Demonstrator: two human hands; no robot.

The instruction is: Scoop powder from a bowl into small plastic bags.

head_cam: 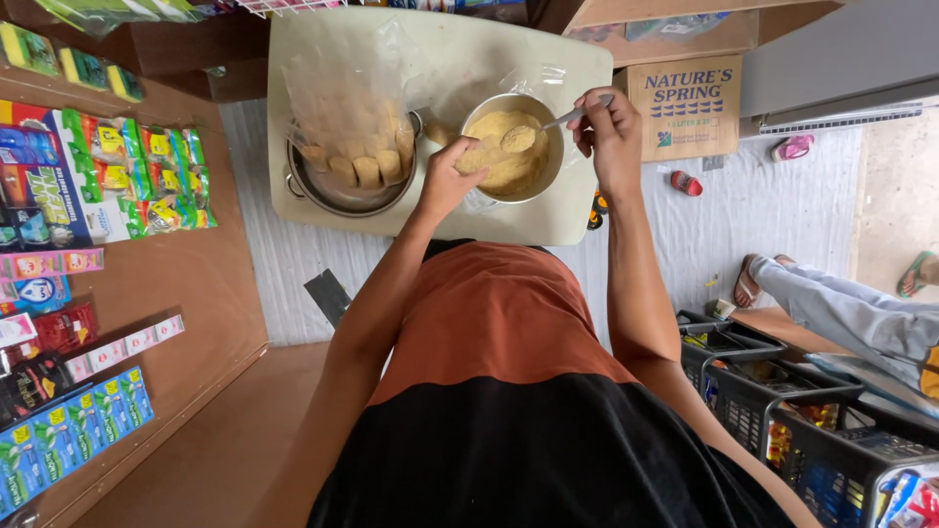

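My right hand (608, 137) grips a metal spoon (540, 129) whose bowl carries a heap of tan crumbs above a steel bowl (554, 127) filled with the same crumb mix. My left hand (447, 178) is closed at the bowl's near left rim, fingers pinched on a crumb-coated piece; what it is cannot be told exactly. Left of it stands a steel pot (337, 196) lined with a clear plastic bag (337, 93) holding several tan blocks. Both vessels rest on a pale small table (548, 220).
A wooden counter (176, 284) with many coloured sachet packs runs along the left. A cardboard box (685, 103) stands beyond the table. Another person's legs (841, 308) stretch in from the right, near black plastic baskets (782, 411). Sandals lie on the floor.
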